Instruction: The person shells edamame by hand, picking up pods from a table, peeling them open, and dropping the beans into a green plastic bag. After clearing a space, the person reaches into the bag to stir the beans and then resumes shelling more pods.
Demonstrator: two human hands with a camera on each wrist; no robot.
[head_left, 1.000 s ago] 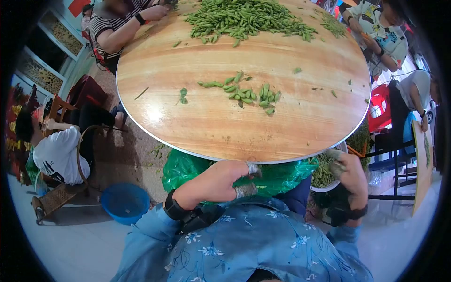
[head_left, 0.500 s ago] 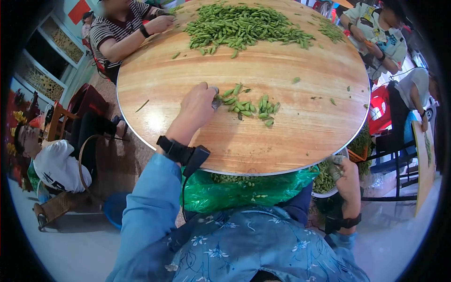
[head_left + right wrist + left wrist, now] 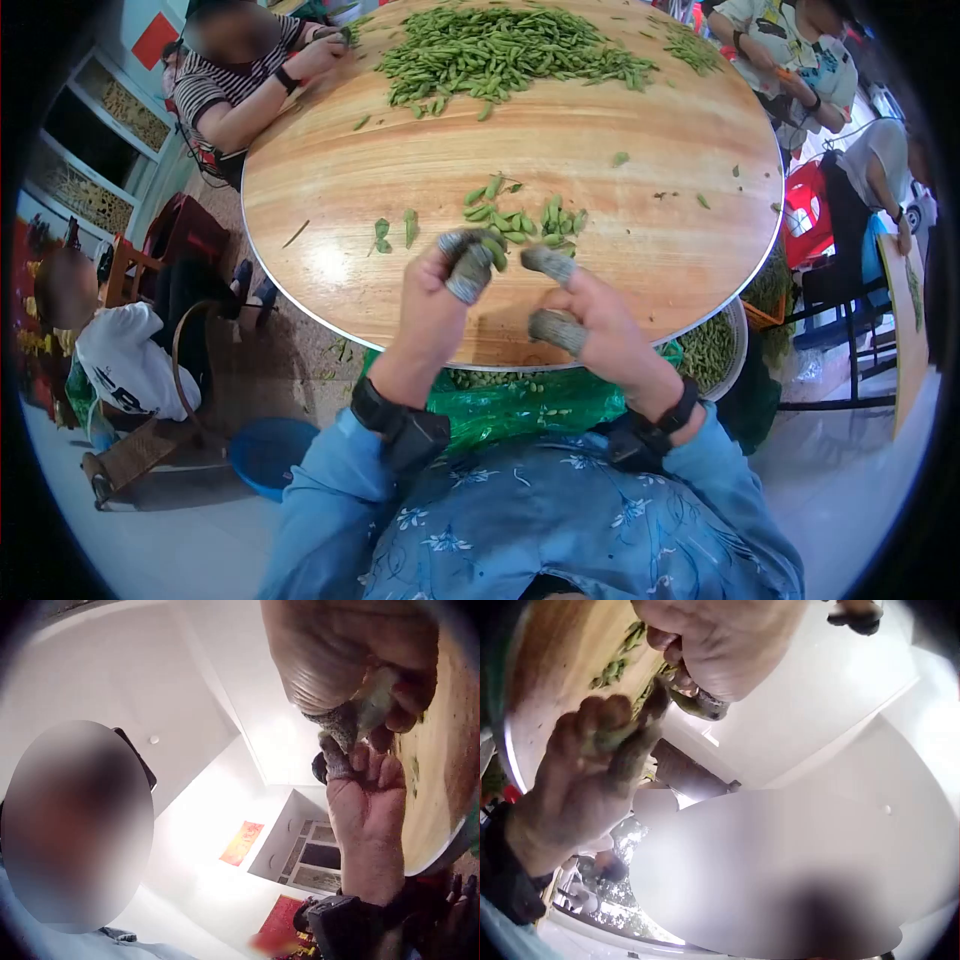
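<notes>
My left hand (image 3: 432, 305) is over the near part of the round table, its thumb and forefinger wrapped in grey cloth. It pinches a green soybean pod (image 3: 493, 253) between those fingertips. Facing it is my right hand (image 3: 605, 325), with thumb and forefinger wrapped too and spread apart. The right hand's other fingers curl round a pale green thing (image 3: 379, 699) in the palm; I cannot tell whether it is a pod or loose beans. A small cluster of pods (image 3: 510, 222) lies just beyond the hands. One single pod (image 3: 411, 228) lies beside a leaf (image 3: 381, 236).
A large heap of pods (image 3: 490, 55) covers the table's (image 3: 330, 180) far side. Below the near edge, a green plastic bag (image 3: 500, 415) lies over the lap. A white basin (image 3: 738, 345) of green pieces stands right, a blue basin (image 3: 270, 455) left. Other people sit around.
My left hand has come back from the pods with one pinched. My right hand has risen from beside the white basin to face it. One pod now lies apart, near the leaf.
</notes>
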